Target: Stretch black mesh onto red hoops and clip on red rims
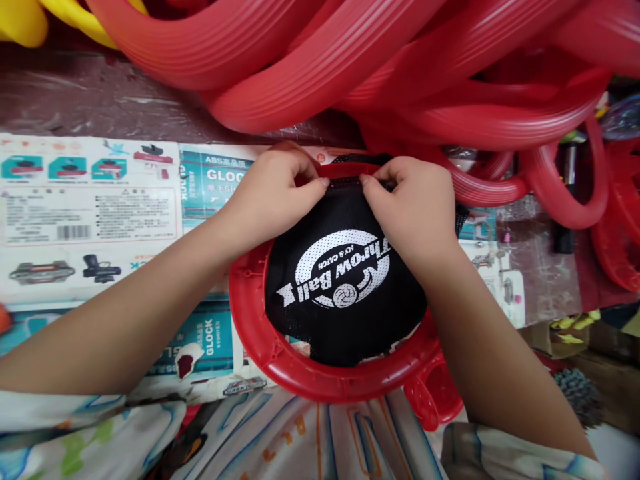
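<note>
a dark red tabletop [40, 93], partly under clear plastic, runs across the view. on its far side a heap of thick, ribbed red hoops [320, 80] overlaps along the top, with yellow pieces [23, 23] at the far left corner. nearer the person, flattened printed cardboard [90, 220] covers the table, marked with teal panels, a barcode and the word "glock". the person's patterned clothing [300, 440] fills the bottom edge.

in the middle, just in front of the clothing, is a red ring [330, 383], its near part lying over the cardboard. a black mesh [350, 333] spans most of its opening; gaps show along the near edge.

the left hand [283, 187] and the right hand [413, 200] meet the mesh at the ring's far side, each with thumb and forefinger pinched closed on its edge, thumb tips apart by a narrow gap. what the other fingers touch i cannot tell.

a small red cup-like piece [435, 393] sits just beside the ring, near right. smallest, the white "throw ball" print [345, 293] reads upside down on the mesh.
</note>
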Demonstrator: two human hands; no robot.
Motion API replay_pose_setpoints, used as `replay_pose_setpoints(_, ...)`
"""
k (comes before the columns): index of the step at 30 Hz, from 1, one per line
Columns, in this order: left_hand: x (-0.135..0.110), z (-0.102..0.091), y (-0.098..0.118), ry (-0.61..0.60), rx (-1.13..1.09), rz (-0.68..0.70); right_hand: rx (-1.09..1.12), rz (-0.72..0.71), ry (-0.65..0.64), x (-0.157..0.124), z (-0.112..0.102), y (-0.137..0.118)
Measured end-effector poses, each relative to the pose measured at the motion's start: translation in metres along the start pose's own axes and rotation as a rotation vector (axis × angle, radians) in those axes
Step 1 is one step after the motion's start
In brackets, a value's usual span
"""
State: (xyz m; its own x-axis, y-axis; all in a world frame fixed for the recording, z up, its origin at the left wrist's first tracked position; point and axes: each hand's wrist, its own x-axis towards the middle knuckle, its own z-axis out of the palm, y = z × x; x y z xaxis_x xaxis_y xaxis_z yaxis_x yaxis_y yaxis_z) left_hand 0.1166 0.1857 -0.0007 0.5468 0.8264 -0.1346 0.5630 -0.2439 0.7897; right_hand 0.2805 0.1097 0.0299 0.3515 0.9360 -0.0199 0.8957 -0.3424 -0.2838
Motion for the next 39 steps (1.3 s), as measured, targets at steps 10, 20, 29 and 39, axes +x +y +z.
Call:
replay_pose_setpoints(10,0.001,0.000,-0.003,0.010,0.016,0.028,0.001,-0.008,-0.004,0.001,-0.001,0.001)
replay_pose_setpoints(20,0.001,-0.004,0.002,-0.035,-0.031,0.013,0.057,-0.036,-0.017,-0.004,-0.003,0.004)
replay_pose_setpoints(29,-0.001,-0.003,-0.008,-0.051,-0.044,0.069,0.258,-0.056,-0.014,-0.021,-0.023,0.026)
replay_pose_setpoints(39,0.005,-0.026,0.011,-0.316,-0.009,0.210,0.369,-0.138,0.015,-0.032,-0.021,0.027)
